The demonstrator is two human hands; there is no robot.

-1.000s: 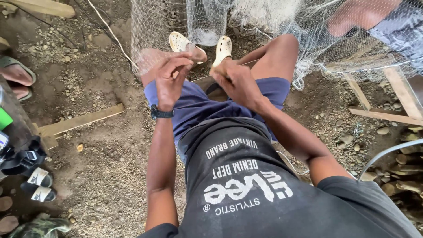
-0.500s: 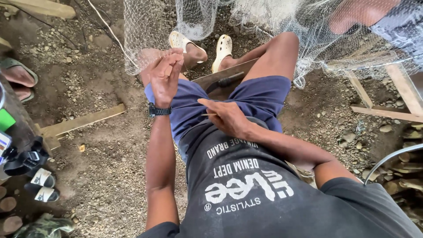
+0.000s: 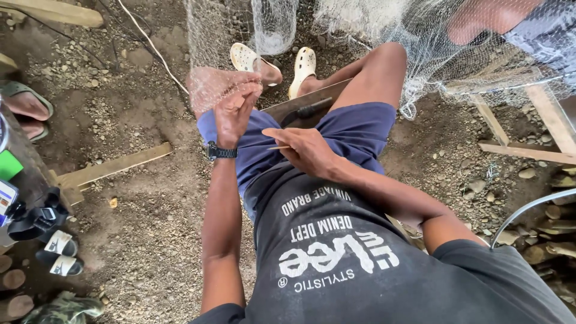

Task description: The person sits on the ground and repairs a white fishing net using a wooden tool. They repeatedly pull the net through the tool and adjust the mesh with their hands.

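At the far left edge sits a small green box (image 3: pixel 8 165) with a flat, bright top, and just under it a white and blue pack (image 3: pixel 7 195). Below them lie black sandals (image 3: pixel 51 240) with white strips. A foot in a sandal (image 3: pixel 24 105) shows on the dirt above the box. A flat wooden board (image 3: pixel 111 168) lies on the ground (image 3: pixel 144 252), which is brown dirt with many small stones.

The left hand (image 3: pixel 234 111) is up by the left knee. Its grip is pressed together, pinching a bit of the net (image 3: pixel 210 54). A black watch (image 3: pixel 221 152) is on that wrist. The thin, pale net hangs down from the top, lies over the left knee and spreads far to the right.

Two white clogs (image 3: pixel 303 66) are on the person's feet, near the net. A dark tool (image 3: pixel 309 111) lies on a plank between the legs.

The right hand (image 3: pixel 303 150) rests on the blue shorts (image 3: pixel 354 132). Its grip pinches a thin stick (image 3: pixel 279 147), which points left.

On the right, pale wooden bars (image 3: pixel 534 132) lie under the net.
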